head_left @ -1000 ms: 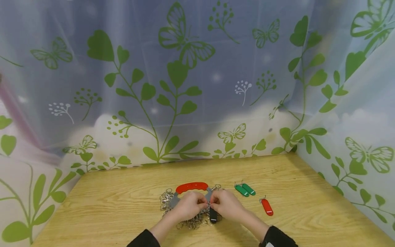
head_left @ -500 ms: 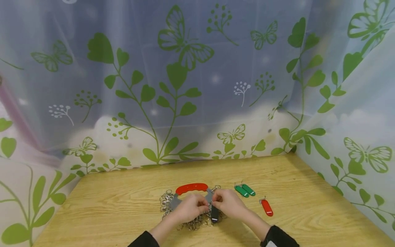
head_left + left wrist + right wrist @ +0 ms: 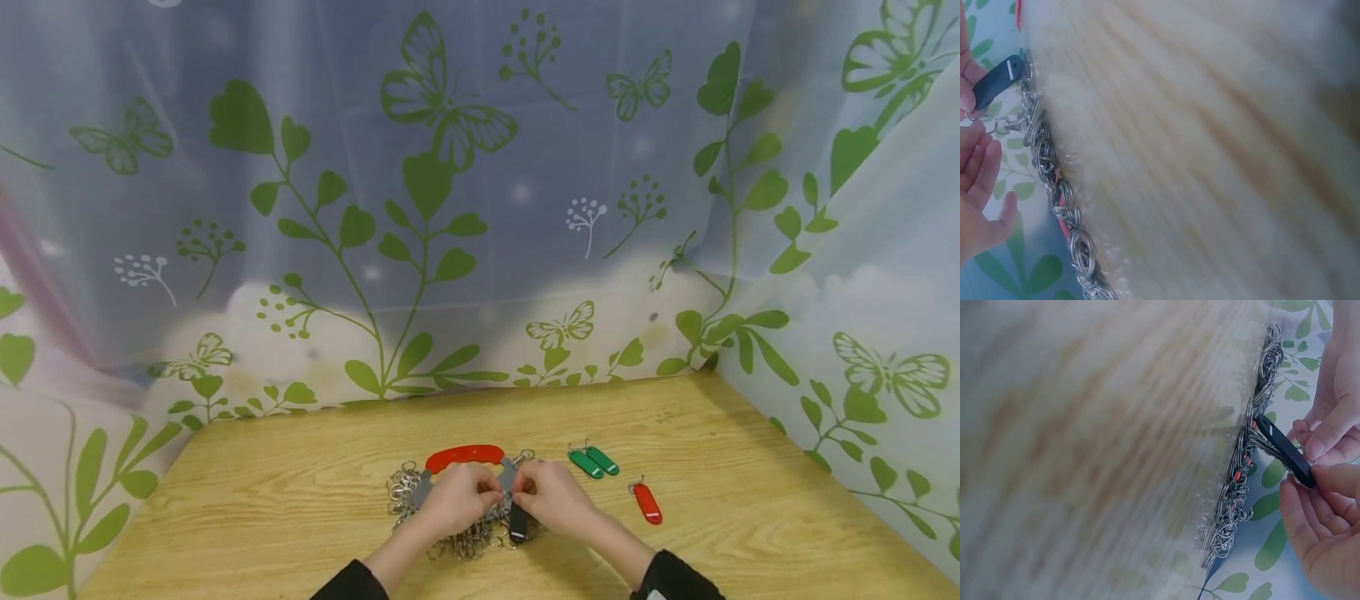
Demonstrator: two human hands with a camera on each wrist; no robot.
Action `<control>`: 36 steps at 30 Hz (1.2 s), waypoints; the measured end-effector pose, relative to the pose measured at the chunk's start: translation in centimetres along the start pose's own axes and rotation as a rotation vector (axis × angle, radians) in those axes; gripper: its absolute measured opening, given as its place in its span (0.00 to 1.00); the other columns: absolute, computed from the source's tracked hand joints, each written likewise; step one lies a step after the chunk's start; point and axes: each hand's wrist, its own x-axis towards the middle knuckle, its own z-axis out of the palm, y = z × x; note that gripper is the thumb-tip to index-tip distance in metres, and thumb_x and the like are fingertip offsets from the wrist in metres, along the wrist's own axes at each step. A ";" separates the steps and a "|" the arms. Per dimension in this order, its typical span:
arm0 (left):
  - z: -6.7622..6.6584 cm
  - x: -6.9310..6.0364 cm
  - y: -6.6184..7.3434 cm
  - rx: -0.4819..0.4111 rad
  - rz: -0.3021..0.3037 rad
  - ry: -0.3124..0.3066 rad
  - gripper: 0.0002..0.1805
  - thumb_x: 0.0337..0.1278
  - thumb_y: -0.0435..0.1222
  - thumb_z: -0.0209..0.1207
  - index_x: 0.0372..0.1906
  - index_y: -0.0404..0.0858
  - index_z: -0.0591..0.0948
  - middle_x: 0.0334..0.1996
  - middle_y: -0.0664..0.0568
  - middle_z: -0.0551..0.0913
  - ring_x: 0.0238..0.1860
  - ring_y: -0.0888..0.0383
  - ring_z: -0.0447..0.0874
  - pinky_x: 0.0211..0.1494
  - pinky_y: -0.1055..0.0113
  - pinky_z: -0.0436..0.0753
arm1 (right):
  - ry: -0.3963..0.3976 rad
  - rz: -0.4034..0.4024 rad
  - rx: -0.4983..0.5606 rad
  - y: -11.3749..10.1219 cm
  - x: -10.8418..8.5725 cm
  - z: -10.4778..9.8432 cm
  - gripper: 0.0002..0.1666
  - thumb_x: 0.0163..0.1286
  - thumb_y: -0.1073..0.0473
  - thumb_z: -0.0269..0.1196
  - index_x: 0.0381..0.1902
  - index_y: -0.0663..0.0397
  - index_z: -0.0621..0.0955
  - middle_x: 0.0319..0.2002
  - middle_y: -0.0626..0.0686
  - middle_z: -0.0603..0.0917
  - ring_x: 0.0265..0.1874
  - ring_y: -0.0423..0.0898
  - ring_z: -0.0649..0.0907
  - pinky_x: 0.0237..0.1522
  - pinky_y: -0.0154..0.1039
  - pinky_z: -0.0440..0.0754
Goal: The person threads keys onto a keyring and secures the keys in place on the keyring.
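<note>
A grey plate with a red handle lies on the table, its edge crowded with metal rings. Over its right part, my left hand pinches a small metal clip linked to the bunch. Close beside it, my right hand holds a black key tag by its ring end between thumb and fingers. The tag slants down toward the rings in the right wrist view. Fingertips partly hide where the tag's ring and the clip meet.
Two green key tags lie right of the plate, with a red key tag farther right. The wood-grain table is bordered by a leaf-and-butterfly curtain at the back and sides.
My right hand shifted slightly rightward with the black tag half a second ago, then came back left. Both hands keep their pinch; the tag hangs straighter now.
</note>
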 end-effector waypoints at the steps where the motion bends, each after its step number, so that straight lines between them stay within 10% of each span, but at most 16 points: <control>1: 0.0 0.0 0.1 0.007 0.003 0.000 0.03 0.53 0.31 0.62 0.28 0.38 0.85 0.21 0.58 0.80 0.19 0.68 0.73 0.23 0.72 0.73 | 0.001 -0.003 0.001 0.0 0.0 0.0 0.08 0.57 0.70 0.64 0.23 0.55 0.77 0.22 0.46 0.79 0.22 0.38 0.77 0.23 0.31 0.74; 25: -0.1 -0.2 0.1 -0.098 0.023 -0.142 0.05 0.56 0.30 0.60 0.29 0.36 0.84 0.22 0.56 0.80 0.21 0.68 0.73 0.25 0.73 0.74 | -0.036 0.024 0.056 0.2 0.0 -0.2 0.06 0.58 0.71 0.63 0.26 0.59 0.78 0.23 0.47 0.79 0.22 0.38 0.76 0.23 0.32 0.74; 36: -0.2 -0.2 0.6 0.004 0.028 -0.131 0.06 0.56 0.31 0.59 0.26 0.37 0.84 0.18 0.57 0.79 0.17 0.69 0.69 0.24 0.74 0.71 | -0.077 -0.023 0.041 -0.2 0.0 -0.2 0.07 0.59 0.71 0.62 0.25 0.56 0.78 0.25 0.46 0.79 0.24 0.37 0.77 0.26 0.32 0.74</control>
